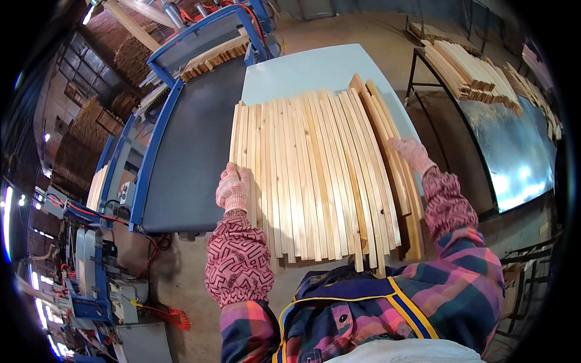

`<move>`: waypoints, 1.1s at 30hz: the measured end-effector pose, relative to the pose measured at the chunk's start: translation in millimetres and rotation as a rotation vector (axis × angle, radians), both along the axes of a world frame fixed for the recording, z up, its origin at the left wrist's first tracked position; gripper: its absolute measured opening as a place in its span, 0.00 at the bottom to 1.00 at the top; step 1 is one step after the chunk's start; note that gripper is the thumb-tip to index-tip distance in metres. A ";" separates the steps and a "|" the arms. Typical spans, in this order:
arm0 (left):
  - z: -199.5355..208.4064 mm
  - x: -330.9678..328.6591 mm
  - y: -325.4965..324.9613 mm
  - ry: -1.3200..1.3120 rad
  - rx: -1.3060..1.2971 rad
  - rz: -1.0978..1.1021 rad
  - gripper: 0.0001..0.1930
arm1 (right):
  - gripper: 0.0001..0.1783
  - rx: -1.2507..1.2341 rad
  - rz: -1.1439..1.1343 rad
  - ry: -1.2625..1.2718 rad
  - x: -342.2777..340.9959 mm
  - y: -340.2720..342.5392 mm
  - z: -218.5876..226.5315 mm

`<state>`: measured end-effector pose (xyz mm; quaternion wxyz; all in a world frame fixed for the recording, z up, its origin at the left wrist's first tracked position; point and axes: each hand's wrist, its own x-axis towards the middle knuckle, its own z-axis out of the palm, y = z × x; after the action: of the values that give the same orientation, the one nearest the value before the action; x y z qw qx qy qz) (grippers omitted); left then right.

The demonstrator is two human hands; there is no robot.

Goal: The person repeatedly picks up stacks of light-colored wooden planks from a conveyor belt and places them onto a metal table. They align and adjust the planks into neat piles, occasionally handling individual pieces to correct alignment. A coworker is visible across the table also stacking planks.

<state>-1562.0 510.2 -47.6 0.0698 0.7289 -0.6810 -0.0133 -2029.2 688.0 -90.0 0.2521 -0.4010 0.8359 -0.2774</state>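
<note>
A broad row of pale wooden strips lies side by side in front of me, with uneven near ends. My left hand, in a pink knit glove, is closed at the row's left edge, its fingers curled against the outermost strip. On the right, a few darker strips lie at a slight angle, partly overlapping and shifted from the main row. My gloved right hand grips the outer side of these, fingers bent over the edge. Its thumb is hidden.
The strips rest on a pale table. Left of it is a dark conveyor belt in a blue frame, with a wood stack at its far end. Another metal-topped table at right bears piled strips. Machinery stands lower left.
</note>
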 end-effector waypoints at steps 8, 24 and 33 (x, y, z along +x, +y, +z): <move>-14.0 5.0 -9.7 -0.014 -0.001 0.012 0.22 | 0.38 -0.078 0.085 0.202 -28.7 -17.4 -6.1; -13.5 5.8 -6.1 0.103 -0.020 -0.033 0.21 | 0.20 -0.104 0.454 0.898 -51.7 -51.9 -57.8; 22.7 101.8 32.9 0.397 0.521 -0.122 0.43 | 0.30 -0.711 0.074 -0.612 -10.9 -11.3 -112.3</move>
<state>-1460.2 543.1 -24.9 0.0115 0.6635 -0.6701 -0.3326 -2040.1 676.7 -202.4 0.3435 -0.3917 0.5615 -0.6428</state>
